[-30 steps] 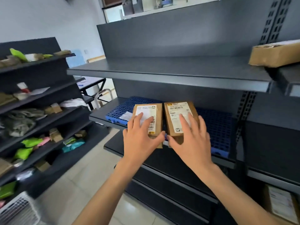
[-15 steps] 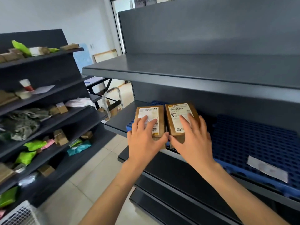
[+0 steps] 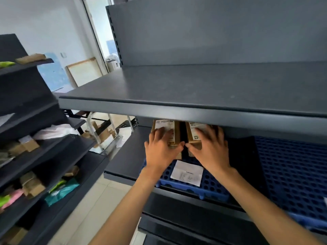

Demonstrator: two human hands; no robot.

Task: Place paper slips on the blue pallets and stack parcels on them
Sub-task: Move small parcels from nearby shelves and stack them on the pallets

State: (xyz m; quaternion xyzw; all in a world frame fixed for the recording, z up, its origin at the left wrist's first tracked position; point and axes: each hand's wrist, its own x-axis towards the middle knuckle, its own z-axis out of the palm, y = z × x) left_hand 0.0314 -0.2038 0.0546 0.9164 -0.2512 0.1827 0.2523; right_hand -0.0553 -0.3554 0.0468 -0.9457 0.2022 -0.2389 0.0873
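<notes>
Two brown cardboard parcels with white labels sit side by side over the back of a blue pallet (image 3: pixel 210 187) on the grey shelf. My left hand (image 3: pixel 161 149) grips the left parcel (image 3: pixel 168 126) and my right hand (image 3: pixel 211 147) grips the right parcel (image 3: pixel 192 137). The upper shelf's front edge hides the parcels' far ends. A white paper slip (image 3: pixel 187 172) lies on the pallet in front of the parcels, between my wrists. A second blue pallet (image 3: pixel 292 174) lies to the right on the same shelf.
A grey upper shelf (image 3: pixel 194 96) overhangs the pallets, leaving a low gap. On the left stands a dark rack (image 3: pixel 58 152) with several brown boxes and coloured bags. A tiled aisle (image 3: pixel 92 206) runs between the two racks.
Both hands have pushed the two parcels deeper under the upper shelf, onto the back of the pallet. The view has shifted closer, and the paper slip now shows in front of them.
</notes>
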